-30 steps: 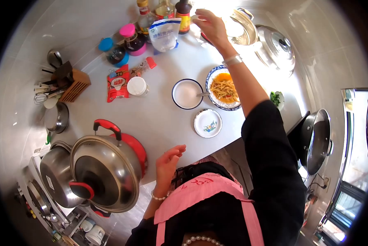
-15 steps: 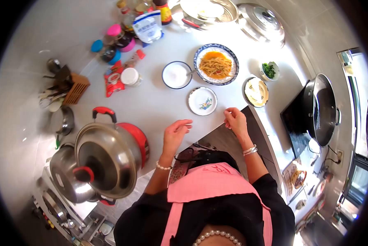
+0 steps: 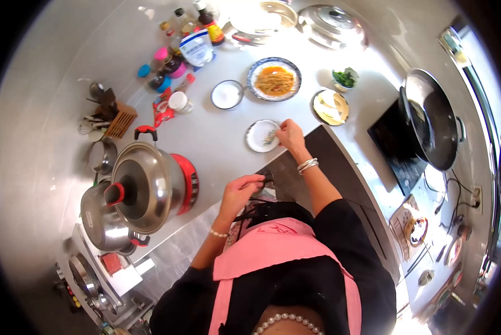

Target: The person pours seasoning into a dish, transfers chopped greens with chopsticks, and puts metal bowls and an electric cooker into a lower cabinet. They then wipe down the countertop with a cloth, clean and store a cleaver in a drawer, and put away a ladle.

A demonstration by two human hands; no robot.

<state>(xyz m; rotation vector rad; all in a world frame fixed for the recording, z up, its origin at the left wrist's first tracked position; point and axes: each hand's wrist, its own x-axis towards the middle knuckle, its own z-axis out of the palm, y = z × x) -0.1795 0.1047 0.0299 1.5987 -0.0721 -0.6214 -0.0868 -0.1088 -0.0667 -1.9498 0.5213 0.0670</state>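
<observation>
My right hand (image 3: 292, 137) is at the right rim of a small white plate (image 3: 256, 135) with a floral pattern, its fingers closed on that rim. In front of the counter edge, my left hand (image 3: 239, 192) hovers with bent fingers, and nothing shows in it. Behind the small plate are a bowl of white contents (image 3: 227, 94) and a blue-rimmed plate of shredded food (image 3: 275, 80). To the right lie a plate of pale slices (image 3: 330, 108) and a bowl of chopped greens (image 3: 344, 79).
A lidded steel pot (image 3: 144, 184) stands at the left, near a knife block (image 3: 121, 120). Bottles and a white bag (image 3: 197, 48) are at the back. A black wok (image 3: 432, 120) sits on the right cooktop (image 3: 393, 151).
My right hand has come down from the back of the counter and reached the small plate's rim. My left hand stays near the counter edge. The camera view has shifted.
</observation>
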